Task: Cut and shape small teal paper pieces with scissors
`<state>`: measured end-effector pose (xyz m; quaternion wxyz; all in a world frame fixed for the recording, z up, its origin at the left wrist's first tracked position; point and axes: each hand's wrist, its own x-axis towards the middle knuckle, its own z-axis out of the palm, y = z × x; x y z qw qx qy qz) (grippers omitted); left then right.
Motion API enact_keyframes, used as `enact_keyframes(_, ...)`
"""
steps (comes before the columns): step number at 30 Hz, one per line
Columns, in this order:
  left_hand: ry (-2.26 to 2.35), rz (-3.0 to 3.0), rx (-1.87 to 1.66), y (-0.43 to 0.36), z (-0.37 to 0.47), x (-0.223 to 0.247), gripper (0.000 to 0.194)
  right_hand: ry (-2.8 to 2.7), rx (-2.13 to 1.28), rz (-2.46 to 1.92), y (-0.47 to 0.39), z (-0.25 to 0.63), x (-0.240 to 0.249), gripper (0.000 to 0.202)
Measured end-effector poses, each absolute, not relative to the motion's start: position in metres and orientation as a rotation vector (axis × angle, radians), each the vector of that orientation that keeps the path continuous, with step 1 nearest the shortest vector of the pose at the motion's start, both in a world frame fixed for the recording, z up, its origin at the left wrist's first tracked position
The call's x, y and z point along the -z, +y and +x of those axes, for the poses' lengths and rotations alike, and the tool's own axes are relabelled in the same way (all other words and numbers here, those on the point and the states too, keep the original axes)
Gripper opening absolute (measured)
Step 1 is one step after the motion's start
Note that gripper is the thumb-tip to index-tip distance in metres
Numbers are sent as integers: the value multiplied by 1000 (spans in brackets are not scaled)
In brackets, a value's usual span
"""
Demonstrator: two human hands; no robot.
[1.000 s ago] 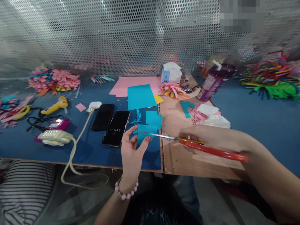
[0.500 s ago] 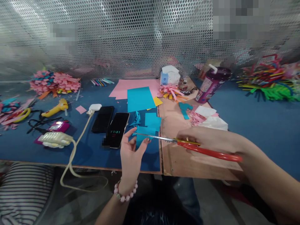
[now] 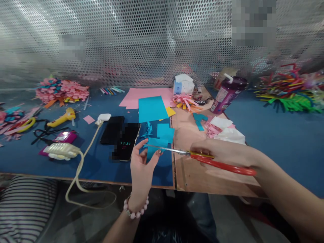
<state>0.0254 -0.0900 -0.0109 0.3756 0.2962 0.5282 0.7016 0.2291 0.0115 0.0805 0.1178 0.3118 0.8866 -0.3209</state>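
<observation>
A small blue paper piece [image 3: 152, 152] is pinched between the fingertips of my left hand [image 3: 142, 166], above the table's front part. My right hand [image 3: 222, 157] grips scissors [image 3: 224, 166] with red handles. Their blades point left and lie across the blue paper, close to my left fingertips. Just behind are blue paper squares [image 3: 165, 132] and a folded blue piece [image 3: 147, 130]. Farther back, a larger blue sheet [image 3: 153, 109] rests on pink sheets [image 3: 126, 98].
Two phones [image 3: 129, 140] lie left of my left hand. Farther left are a yellow glue gun [image 3: 61, 118] and a power strip [image 3: 62, 151] with a cable. A purple cup [image 3: 226, 95] stands behind my right hand, near white tissues [image 3: 229, 135].
The view has shifted slightly, so the table items appear a little lower. My right hand and the scissor handles have moved slightly left; my left hand still holds the paper.
</observation>
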Motion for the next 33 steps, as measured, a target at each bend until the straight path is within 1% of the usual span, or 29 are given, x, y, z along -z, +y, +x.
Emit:
enact_keyframes(10, 1314, 753, -1800, -90, 25, 13, 50, 2645, 1021, 857, 15, 230, -75, 10)
enact_keyframes(19, 1320, 765, -1797, -90, 23, 13, 50, 2670, 1030, 844, 18, 233, -66, 3)
enact_keyframes(26, 1364, 761, -1768, -91, 23, 11, 52, 2692, 1046, 813, 21, 234, -60, 7)
enact_keyframes(33, 1367, 748, -1776, -91, 24, 9, 52, 2722, 1048, 821, 22, 233, -59, 5)
